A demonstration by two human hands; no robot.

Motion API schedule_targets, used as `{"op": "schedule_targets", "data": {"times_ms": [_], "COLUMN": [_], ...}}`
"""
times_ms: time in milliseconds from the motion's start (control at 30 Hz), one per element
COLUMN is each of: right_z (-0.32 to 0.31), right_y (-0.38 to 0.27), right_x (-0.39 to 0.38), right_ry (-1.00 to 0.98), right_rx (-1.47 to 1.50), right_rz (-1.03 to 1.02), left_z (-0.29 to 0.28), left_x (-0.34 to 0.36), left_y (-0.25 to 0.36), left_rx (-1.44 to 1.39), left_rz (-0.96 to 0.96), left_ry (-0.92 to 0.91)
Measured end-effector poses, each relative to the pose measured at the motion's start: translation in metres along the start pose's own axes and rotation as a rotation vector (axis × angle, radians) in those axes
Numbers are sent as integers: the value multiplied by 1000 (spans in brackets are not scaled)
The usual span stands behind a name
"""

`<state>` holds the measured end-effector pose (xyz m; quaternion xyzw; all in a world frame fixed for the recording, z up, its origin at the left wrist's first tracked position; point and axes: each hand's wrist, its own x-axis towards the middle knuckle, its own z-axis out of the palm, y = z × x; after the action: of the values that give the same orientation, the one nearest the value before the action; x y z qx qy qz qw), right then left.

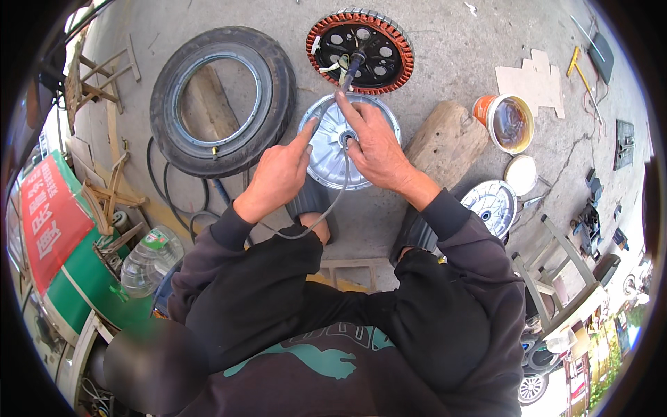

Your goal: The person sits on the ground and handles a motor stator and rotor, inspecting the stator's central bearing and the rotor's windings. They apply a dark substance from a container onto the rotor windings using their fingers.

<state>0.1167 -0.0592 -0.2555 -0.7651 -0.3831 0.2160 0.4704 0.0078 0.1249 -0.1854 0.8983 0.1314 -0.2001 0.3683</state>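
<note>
A round silver motor cover [326, 161] lies between my knees, with a hole in its hub. From the hub a grey cable [343, 187] loops down and left, passing behind my left wrist. My left hand [274, 172] is over the cover's left side, index finger pointing up and the others curled; a thin dark length, seemingly the cable, shows by its fingertip. My right hand [379, 149] lies over the cover's right side. Its thumb is at the hub, its index fingertip at the lower end of the stator's dark shaft [352, 69]; its curled fingers hide their contents. Beyond stands the copper-wound stator [379, 55].
A black tyre with its rim [278, 115] lies at left on a wooden block. At right are a log [451, 142], an orange-and-white bucket [514, 125], a second silver cover [490, 208] and cardboard [535, 83]. A clear plastic jug [149, 264] stands at lower left.
</note>
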Motion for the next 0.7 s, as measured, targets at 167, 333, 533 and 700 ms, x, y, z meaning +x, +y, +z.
{"op": "schedule_targets", "data": {"times_ms": [167,333,533,700], "right_z": [-22,-26,-15,-5], "right_y": [21,19,13,14], "right_x": [27,19,12,20], "right_ry": [50,-21,-65,-15], "right_rx": [-76,-127,-127,-191], "right_rz": [103,8,59,73], "left_z": [-4,-4,-6,-3], "left_x": [2,2,4,2], "left_y": [2,2,2,-3], "left_rx": [58,75,75,21], "left_rz": [-43,-42,-64,-45], "left_ry": [-80,-101,-97,-23]}}
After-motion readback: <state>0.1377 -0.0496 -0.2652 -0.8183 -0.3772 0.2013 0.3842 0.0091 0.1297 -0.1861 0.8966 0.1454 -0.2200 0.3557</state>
